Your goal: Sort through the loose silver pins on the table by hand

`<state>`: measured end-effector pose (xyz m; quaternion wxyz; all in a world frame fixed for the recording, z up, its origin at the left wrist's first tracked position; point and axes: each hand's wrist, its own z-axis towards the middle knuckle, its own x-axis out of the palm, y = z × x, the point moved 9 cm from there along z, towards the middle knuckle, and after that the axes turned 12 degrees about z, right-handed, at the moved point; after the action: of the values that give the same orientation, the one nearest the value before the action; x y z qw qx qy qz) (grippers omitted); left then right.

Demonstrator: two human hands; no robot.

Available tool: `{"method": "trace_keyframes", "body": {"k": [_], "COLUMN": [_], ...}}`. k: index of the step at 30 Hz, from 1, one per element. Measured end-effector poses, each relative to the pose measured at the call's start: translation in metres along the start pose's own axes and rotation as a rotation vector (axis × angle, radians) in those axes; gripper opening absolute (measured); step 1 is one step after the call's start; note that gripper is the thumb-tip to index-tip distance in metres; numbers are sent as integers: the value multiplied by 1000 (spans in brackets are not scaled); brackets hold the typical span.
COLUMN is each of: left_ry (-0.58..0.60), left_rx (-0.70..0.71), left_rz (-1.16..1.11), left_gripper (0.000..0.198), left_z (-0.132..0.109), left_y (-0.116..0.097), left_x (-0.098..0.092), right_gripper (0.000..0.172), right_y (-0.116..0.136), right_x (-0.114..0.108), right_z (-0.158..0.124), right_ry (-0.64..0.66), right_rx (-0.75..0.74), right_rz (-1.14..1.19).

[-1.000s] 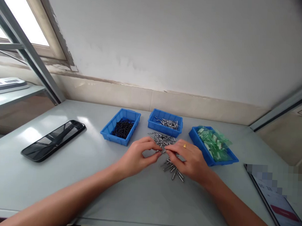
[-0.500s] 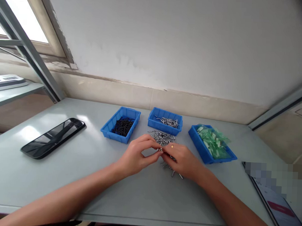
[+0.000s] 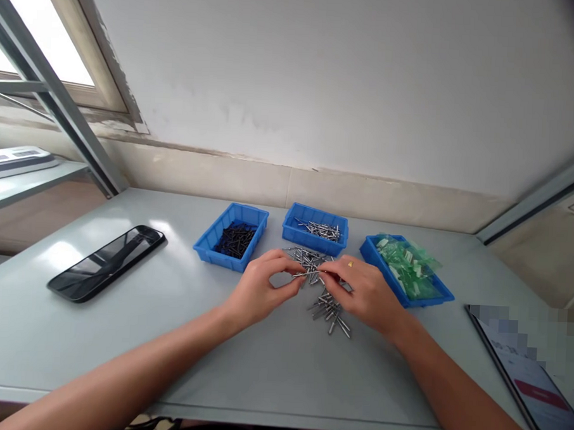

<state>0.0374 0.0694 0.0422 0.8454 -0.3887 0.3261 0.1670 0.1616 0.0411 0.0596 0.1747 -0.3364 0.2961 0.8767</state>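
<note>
A thin silver pop rivet (image 3: 308,274) spans the gap between my hands. The thumb and fingertips of my left hand (image 3: 261,287) pinch its left end. My right hand (image 3: 360,288), wearing a gold ring, closes thumb and forefinger on the other end. Just behind the fingertips lies a loose pile of silver rivets (image 3: 308,258), partly covered by my hands. A second pile of rivets (image 3: 330,309) spreads on the table below my right hand, with their thicker bodies and thin pins showing.
Behind the hands stand a blue tray (image 3: 204,252) of black screw-like pieces and a blue tray (image 3: 314,244) of silver rivets. At right, another blue tray (image 3: 384,270) holds green plastic packets. A dark phone (image 3: 106,264) lies left, a lit phone (image 3: 522,377) right.
My hands have moved slightly apart, my right hand shifting right and up. The rivet between them now shows lengthwise, and more of the nearer pile is uncovered.
</note>
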Motion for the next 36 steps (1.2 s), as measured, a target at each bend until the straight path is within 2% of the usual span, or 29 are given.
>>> {"method": "trace_keyframes", "body": {"k": [6, 12, 22, 28, 31, 36], "left_ry": [143, 249, 218, 47, 16, 87], "left_rx": [47, 78, 53, 1, 8, 52], "left_rz": [-3, -2, -46, -73, -74, -93], "left_gripper": [9, 7, 8, 6, 6, 8], "left_z": [-3, -6, -5, 1, 1, -2], "left_y": [-4, -10, -7, -4, -7, -11], "left_x": [17, 27, 23, 3, -2, 7], "right_gripper": [10, 8, 8, 6, 7, 11], "right_y": [16, 23, 16, 3, -3, -2], "right_x": [6, 11, 9, 1, 11, 37], "right_z": [-4, -5, -4, -1, -2, -7], "right_ry": [-13, -16, 9, -23, 52, 230], "right_rx": [-95, -111, -48, 12, 62, 68], "right_rz": [24, 99, 124, 112, 113, 61]}}
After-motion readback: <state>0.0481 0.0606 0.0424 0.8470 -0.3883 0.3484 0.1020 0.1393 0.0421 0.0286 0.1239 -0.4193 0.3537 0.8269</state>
